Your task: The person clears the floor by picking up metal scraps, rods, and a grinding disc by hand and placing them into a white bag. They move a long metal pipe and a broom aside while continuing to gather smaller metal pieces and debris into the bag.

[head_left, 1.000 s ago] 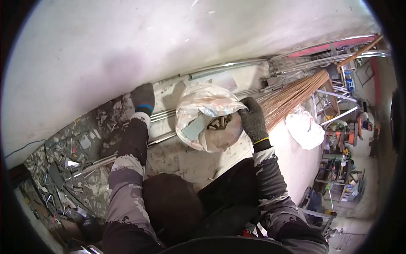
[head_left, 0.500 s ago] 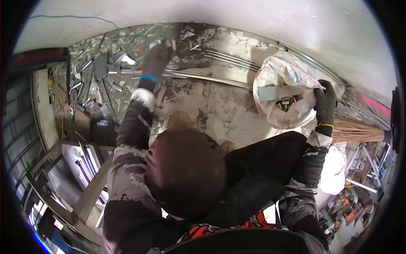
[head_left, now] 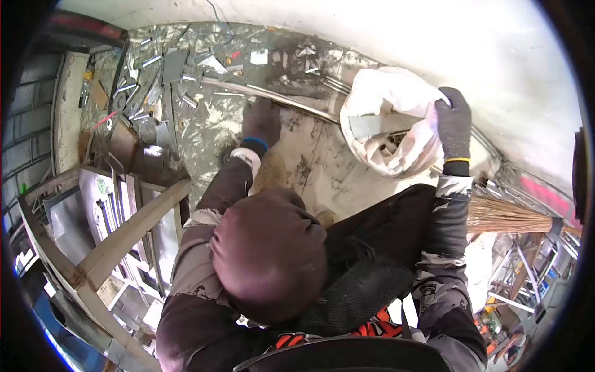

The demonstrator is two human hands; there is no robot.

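My right hand (head_left: 454, 122), in a dark grey glove with a yellow cuff, is closed on the rim of a white plastic sack (head_left: 406, 93). A flat grey piece (head_left: 365, 126) and small metal offcuts (head_left: 390, 146) lie inside the sack's open mouth. My left hand (head_left: 261, 123), gloved with a blue cuff, is back-up low over the floor. Its fingers point away from me and their tips are hidden. Long shiny metal tubes (head_left: 291, 104) run just beyond it, toward the sack.
Scattered metal offcuts and scraps (head_left: 139, 111) cover the floor at far left. A wooden frame (head_left: 111, 248) holding sheets and strips stands at near left. A stick broom (head_left: 511, 216) lies at right, below the pale wall (head_left: 496, 74). My knee (head_left: 269, 254) is in front.
My left hand has come back toward me from over the tubes and scraps. My right hand still grips the sack's rim. The whole view has shifted slightly.
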